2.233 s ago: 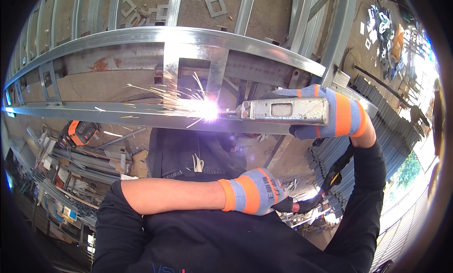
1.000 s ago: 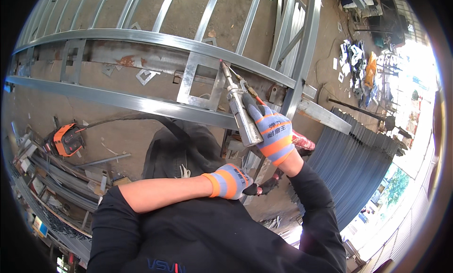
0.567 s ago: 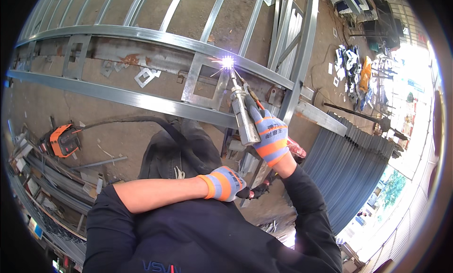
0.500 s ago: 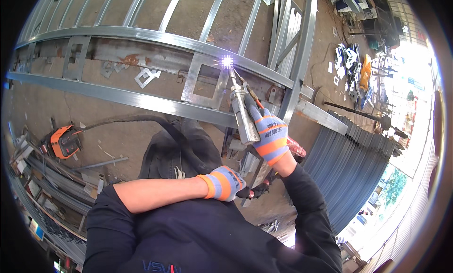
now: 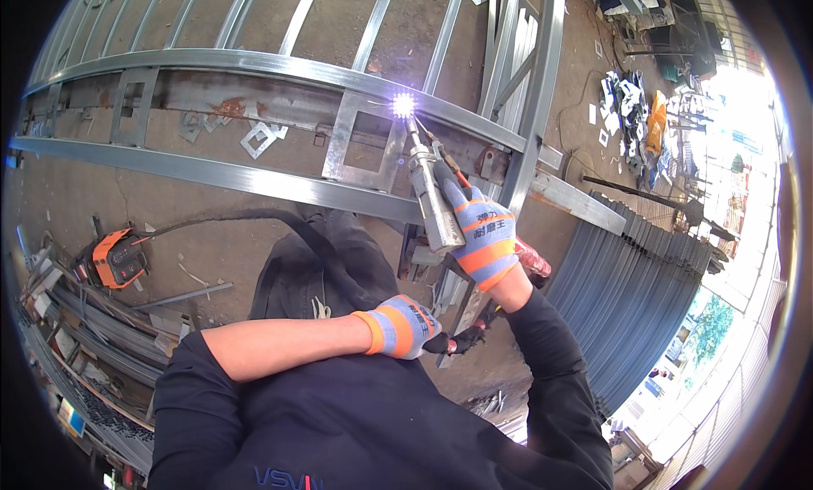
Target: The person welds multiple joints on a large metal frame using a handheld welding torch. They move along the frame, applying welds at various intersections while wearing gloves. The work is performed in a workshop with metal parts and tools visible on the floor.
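Note:
My right hand (image 5: 487, 238), in a grey and orange glove, is wrapped round a welding torch (image 5: 435, 209) with a metal cylinder along its body. At the torch's tip a bright white-violet arc (image 5: 403, 105) burns where the upper rail (image 5: 254, 64) of a metal frame meets a plate with a square cutout (image 5: 337, 155). The exact contact is lost in the glare. Low in front of my torso, my gloved left hand (image 5: 398, 326) is closed round a black cable (image 5: 439, 344), which runs on toward the right. A red-wrapped part (image 5: 532, 257) shows beside my right wrist.
A lower rail (image 5: 212, 170) crosses in front of my legs. An orange and black machine (image 5: 118, 259) stands on the floor at left, near stacked metal lengths (image 5: 106, 325). Grey corrugated metal (image 5: 631, 299) lies at right. Scrap plates (image 5: 261, 139) lie beyond the lower rail.
The view has shifted slightly. The arc stays lit at the same corner of the plate, and both hands keep their grips with hardly any movement.

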A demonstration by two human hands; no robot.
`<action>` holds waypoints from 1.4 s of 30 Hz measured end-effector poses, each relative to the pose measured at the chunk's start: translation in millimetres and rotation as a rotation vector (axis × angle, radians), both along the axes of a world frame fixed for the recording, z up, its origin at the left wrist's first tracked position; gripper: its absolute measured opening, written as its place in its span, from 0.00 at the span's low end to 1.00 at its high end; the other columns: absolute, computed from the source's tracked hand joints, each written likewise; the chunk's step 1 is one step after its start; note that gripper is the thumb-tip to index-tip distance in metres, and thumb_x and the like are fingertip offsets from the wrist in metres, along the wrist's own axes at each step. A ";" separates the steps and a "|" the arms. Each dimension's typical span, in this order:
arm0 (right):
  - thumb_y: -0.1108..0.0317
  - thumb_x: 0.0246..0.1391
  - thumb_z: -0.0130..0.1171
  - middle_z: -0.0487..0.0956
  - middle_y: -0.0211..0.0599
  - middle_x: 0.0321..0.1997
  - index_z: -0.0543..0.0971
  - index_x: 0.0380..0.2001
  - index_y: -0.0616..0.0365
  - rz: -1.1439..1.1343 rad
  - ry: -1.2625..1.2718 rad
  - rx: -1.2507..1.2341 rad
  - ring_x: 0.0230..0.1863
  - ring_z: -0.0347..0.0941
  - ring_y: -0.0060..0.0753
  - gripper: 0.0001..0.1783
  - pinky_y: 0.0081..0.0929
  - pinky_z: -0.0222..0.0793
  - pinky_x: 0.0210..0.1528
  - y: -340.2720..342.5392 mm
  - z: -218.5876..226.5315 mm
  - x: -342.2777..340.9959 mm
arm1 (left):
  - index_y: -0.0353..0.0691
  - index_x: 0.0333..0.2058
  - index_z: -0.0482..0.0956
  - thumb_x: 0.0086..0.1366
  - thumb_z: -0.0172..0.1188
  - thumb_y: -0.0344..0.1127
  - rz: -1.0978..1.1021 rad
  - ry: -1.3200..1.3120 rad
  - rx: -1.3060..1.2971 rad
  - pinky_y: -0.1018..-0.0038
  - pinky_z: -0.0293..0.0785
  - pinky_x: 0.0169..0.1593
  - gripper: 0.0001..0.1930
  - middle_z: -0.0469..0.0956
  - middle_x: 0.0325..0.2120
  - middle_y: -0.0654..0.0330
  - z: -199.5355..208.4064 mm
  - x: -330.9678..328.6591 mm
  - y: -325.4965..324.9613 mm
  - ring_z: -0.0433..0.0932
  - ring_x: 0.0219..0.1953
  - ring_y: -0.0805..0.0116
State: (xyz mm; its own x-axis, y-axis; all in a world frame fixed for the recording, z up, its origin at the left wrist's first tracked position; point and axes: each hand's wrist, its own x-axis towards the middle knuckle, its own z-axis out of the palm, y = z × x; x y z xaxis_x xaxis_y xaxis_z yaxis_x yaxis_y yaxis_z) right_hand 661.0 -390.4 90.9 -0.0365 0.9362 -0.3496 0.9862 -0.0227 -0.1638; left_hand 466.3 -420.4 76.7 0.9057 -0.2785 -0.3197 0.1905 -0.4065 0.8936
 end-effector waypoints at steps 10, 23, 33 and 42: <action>0.57 0.48 0.70 0.80 0.51 0.45 0.73 0.66 0.46 0.038 0.058 0.092 0.41 0.82 0.53 0.39 0.44 0.78 0.41 -4.1 -2.1 7.6 | 0.41 0.41 0.81 0.59 0.62 0.39 0.026 -0.013 -0.009 0.57 0.78 0.44 0.12 0.85 0.35 0.52 -2.1 -0.6 -1.7 0.85 0.41 0.49; 0.58 0.46 0.71 0.80 0.50 0.42 0.72 0.66 0.45 0.004 0.042 0.036 0.40 0.82 0.55 0.41 0.46 0.78 0.40 -1.6 6.1 9.6 | 0.41 0.40 0.82 0.58 0.62 0.38 0.021 -0.014 -0.003 0.58 0.78 0.43 0.12 0.85 0.35 0.53 0.4 3.0 0.2 0.85 0.41 0.49; 0.60 0.48 0.69 0.82 0.48 0.46 0.76 0.60 0.56 0.022 0.158 0.164 0.40 0.82 0.56 0.35 0.44 0.79 0.40 -5.6 15.7 18.3 | 0.43 0.40 0.82 0.57 0.62 0.38 0.000 0.022 -0.017 0.58 0.78 0.44 0.13 0.85 0.36 0.53 -3.8 3.5 1.5 0.85 0.43 0.49; 0.64 0.47 0.68 0.81 0.47 0.53 0.73 0.65 0.49 0.175 0.094 0.048 0.47 0.82 0.51 0.38 0.40 0.79 0.44 31.1 27.2 -31.7 | 0.43 0.46 0.81 0.61 0.66 0.48 0.029 0.002 0.037 0.56 0.78 0.44 0.19 0.85 0.36 0.52 -2.9 -9.3 5.2 0.84 0.42 0.47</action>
State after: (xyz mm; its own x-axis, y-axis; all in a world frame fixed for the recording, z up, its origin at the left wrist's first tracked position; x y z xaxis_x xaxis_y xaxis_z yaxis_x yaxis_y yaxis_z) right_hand 629.2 -359.4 118.0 -0.2308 0.9282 -0.2920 0.9547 0.1581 -0.2519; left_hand 457.0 -415.2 73.7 0.9128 -0.2398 -0.3307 0.2041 -0.4335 0.8777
